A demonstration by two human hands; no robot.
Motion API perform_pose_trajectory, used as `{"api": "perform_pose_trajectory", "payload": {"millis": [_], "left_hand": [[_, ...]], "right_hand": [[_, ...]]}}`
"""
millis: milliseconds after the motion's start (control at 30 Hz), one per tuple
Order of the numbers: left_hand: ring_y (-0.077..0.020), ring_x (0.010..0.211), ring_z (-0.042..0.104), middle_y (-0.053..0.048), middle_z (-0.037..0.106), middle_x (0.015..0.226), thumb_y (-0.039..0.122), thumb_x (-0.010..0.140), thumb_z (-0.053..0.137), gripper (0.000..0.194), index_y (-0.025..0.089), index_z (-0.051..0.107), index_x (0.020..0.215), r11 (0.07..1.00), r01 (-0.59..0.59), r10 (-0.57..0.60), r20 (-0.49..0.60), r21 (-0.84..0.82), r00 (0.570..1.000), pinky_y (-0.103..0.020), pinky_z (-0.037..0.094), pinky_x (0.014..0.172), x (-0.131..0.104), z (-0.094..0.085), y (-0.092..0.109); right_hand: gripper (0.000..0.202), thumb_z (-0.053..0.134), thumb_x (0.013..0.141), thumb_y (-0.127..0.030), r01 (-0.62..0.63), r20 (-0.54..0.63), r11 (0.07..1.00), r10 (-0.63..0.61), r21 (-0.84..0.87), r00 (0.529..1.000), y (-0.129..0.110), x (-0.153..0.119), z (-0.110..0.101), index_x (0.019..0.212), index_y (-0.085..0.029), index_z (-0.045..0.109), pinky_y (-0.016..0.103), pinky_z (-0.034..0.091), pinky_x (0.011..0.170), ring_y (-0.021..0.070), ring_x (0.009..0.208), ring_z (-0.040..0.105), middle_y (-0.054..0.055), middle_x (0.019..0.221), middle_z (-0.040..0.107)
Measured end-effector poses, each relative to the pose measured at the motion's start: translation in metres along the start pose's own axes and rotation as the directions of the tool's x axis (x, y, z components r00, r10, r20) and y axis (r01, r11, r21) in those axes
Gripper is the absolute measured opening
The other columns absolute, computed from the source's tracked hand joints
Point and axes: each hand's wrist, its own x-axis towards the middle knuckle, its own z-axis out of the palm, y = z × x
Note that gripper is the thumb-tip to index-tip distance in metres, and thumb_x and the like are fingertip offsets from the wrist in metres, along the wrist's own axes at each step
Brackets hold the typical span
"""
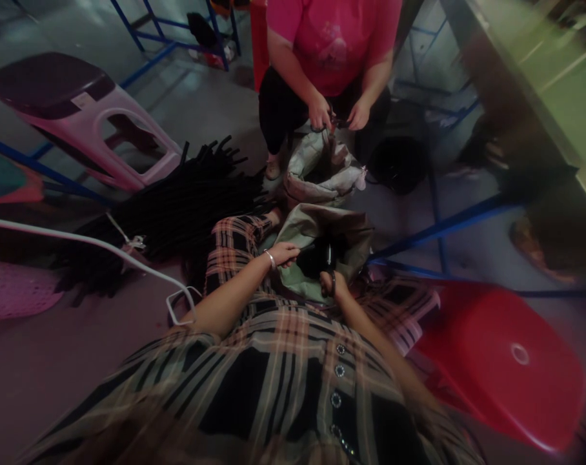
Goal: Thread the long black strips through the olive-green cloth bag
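Between my knees stands an open grey-green sack (293, 274) with dark contents (317, 252) that I cannot make out. My left hand (284, 254), a bangle on its wrist, is closed at the sack's left side; what its fingers pinch is too small to name. At the sack's near right edge, my right hand (330, 284) is wrapped round a dark glossy long thing (329, 253) that points up over the opening. A dark loop shows beside that hand, but the object's kind stays unclear in the dim light.
Opposite me sits a person in a pink shirt (334, 48), both hands at a dark tool above a second sack (312, 189). Bundled black tubes (177, 200) lie left, near a pink stool (99, 123). A red stool (506, 361) and blue frame bars (448, 223) stand right.
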Motion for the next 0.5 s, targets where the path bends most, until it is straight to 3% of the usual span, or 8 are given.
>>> {"api": "perform_pose_trajectory", "payload": {"millis": [100, 267, 500], "left_hand": [[-0.0062, 0.043, 0.049, 0.004, 0.054, 0.061, 0.032, 0.08, 0.061, 0.033, 0.016, 0.059, 0.109, 0.998, -0.023, 0.024, 0.017, -0.061, 1.0, -0.017, 0.036, 0.041, -0.002, 0.0, 0.003], [-0.0059, 0.044, 0.047, 0.003, 0.056, 0.063, 0.025, 0.076, 0.063, 0.032, 0.014, 0.062, 0.106, 0.996, -0.093, 0.093, 0.016, -0.012, 0.996, -0.016, 0.031, 0.039, -0.004, 0.002, 0.007], [-0.0065, 0.045, 0.047, 0.002, 0.058, 0.066, 0.027, 0.075, 0.062, 0.036, 0.015, 0.066, 0.109, 0.986, -0.119, 0.118, 0.015, 0.118, 0.993, -0.017, 0.033, 0.04, -0.005, 0.006, 0.01]], "right_hand": [[0.016, 0.049, 0.072, -0.033, 0.04, 0.08, 0.998, -0.037, -0.041, 0.996, -0.008, -0.009, 0.0, 0.066, -0.018, 0.05, 0.022, 0.036, 0.043, 0.0112, 0.043, 0.049, -0.001, 0.052, 0.054], [0.022, 0.047, 0.076, -0.036, 0.159, 0.247, 0.981, -0.129, -0.108, 0.96, -0.009, -0.014, -0.002, 0.068, -0.018, 0.053, 0.021, 0.037, 0.05, 0.0122, 0.053, 0.052, 0.001, 0.058, 0.058], [0.023, 0.048, 0.077, -0.038, 0.177, 0.256, 0.976, -0.141, -0.125, 0.956, -0.007, -0.011, -0.001, 0.069, -0.018, 0.055, 0.022, 0.039, 0.055, 0.0138, 0.058, 0.054, 0.001, 0.06, 0.06]]}}
